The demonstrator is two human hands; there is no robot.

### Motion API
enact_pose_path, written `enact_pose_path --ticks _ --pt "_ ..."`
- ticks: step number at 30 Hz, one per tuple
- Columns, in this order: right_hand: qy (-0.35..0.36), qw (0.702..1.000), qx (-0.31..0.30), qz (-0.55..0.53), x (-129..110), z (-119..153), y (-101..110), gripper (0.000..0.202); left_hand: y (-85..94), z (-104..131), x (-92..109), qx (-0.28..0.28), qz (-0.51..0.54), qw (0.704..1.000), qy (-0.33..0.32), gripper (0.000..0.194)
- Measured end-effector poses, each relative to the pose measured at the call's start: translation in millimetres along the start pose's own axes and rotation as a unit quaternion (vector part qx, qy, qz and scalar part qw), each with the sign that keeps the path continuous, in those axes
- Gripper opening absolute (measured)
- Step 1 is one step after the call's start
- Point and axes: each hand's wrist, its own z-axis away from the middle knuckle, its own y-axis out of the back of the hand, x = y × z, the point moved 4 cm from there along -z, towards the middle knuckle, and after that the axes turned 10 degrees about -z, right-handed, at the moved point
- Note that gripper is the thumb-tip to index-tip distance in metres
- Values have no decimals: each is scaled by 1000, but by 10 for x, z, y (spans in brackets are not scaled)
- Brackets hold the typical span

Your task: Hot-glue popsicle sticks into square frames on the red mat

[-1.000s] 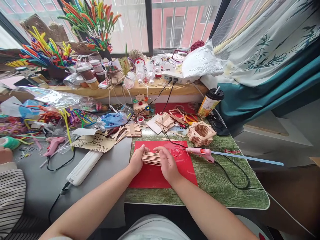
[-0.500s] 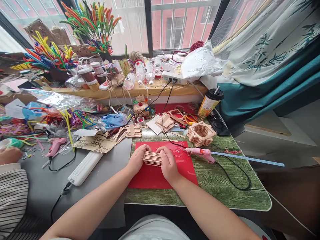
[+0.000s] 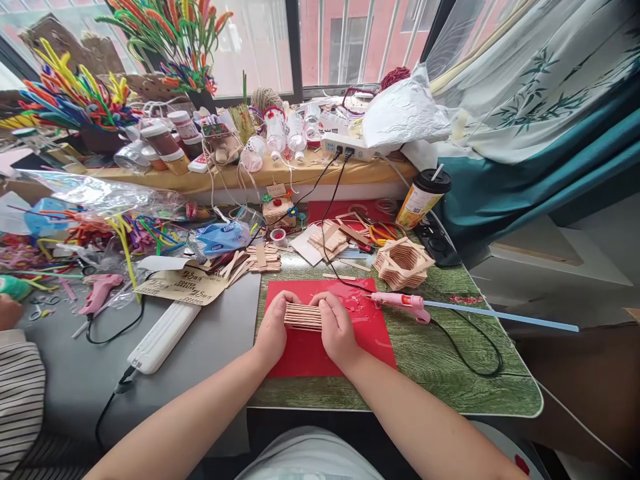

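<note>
Between my two hands is a stack of wooden craft sticks [image 3: 303,317], its layered long side facing me. My left hand [image 3: 274,327] is closed round its left end, and my right hand [image 3: 337,327] grips the right end. Both hold it over a red sheet [image 3: 310,360] on the green table. My fingers hide the stack's ends and far side. To the right of my right hand lies a pink hot glue gun [image 3: 400,301] with a long pale-blue glue stick [image 3: 505,315] out of its back. Behind it stands a star-shaped craft-stick frame [image 3: 403,264].
Loose craft sticks [image 3: 263,259] and a stick pile [image 3: 330,239] lie behind the sheet. A drink cup [image 3: 423,199] stands at the back right. At left are a white power strip [image 3: 163,337], another pink glue gun [image 3: 101,293] and a co-worker's striped sleeve [image 3: 20,393].
My view has shifted slightly. Both hands keep their hold on the craft-stick stack, which stays over the red sheet. The co-worker's hand at the left edge shows less.
</note>
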Motion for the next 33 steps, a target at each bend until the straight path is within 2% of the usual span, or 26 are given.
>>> enact_pose_path --ticks 9,12,19,24,33 --pt "9 1000 -5 8 2 -2 16 36 -86 -37 -88 56 20 998 20 60" --pt "15 1000 -4 12 2 1 23 39 -107 -32 -87 77 27 996 27 60" --pt "44 998 -46 7 -9 16 44 48 -128 -24 -77 112 35 993 24 49" --pt "75 996 -33 32 -29 15 76 48 -146 -83 -61 119 26 993 11 49" --pt "55 997 -10 44 67 2 108 48 -173 -130 -25 115 5 993 2 49"
